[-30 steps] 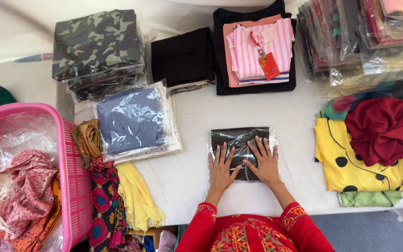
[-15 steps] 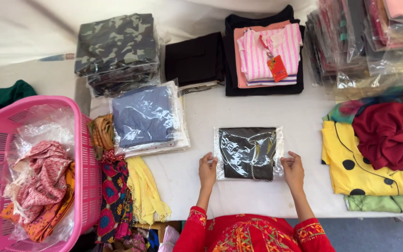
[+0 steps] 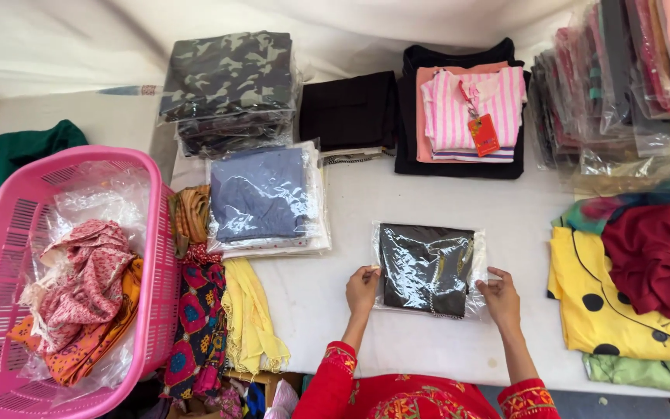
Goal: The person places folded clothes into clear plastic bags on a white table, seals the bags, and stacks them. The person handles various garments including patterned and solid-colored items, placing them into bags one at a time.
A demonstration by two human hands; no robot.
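A dark folded garment sealed in a clear plastic bag (image 3: pixel 426 268) lies flat on the white table (image 3: pixel 350 302), near the front edge. The left hand (image 3: pixel 362 289) pinches the bag's left edge, and the right hand (image 3: pixel 499 296) grips its right edge. To the left lies a stack of bagged blue cloth (image 3: pixel 264 195), with yellow cloth (image 3: pixel 251 314) nearer. Farther back sit a camouflage pile (image 3: pixel 229 77), black fabric (image 3: pixel 349 111) and a pink striped shirt (image 3: pixel 467 109). A pink basket (image 3: pixel 145 264) stands far left; a yellow spotted garment (image 3: pixel 599 299) lies right.
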